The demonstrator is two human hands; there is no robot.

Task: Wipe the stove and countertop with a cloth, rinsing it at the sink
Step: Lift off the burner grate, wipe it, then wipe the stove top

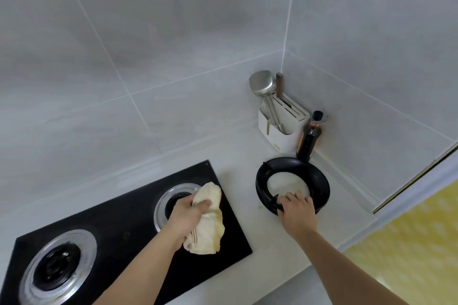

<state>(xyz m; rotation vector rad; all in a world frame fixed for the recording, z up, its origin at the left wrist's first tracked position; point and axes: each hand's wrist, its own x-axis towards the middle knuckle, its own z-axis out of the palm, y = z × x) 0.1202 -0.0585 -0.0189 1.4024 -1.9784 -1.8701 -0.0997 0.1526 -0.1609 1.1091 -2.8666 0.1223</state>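
1. Right now the left hand (188, 213) grips a bunched cream cloth (208, 220) over the black glass stove (124, 225), just beside the right-hand burner (173, 202).
2. Meanwhile the right hand (297, 210) curls round the rim of a black burner ring (292, 184) lying on the white countertop (238, 156), right of the stove.
3. Advice: set the ring well aside, then open the cloth out flatter and press evenly, working round the burner's metal collar towards the stove edge.
4. Small yellowish specks near the ring probably need a firmer pass.
5. A white utensil holder (282, 129) in the corner holds a metal spatula (261, 83) and a brown-handled knife.
6. A dark sauce bottle (309, 138) stands beside it, capped and mostly full.
7. No sink is in view.
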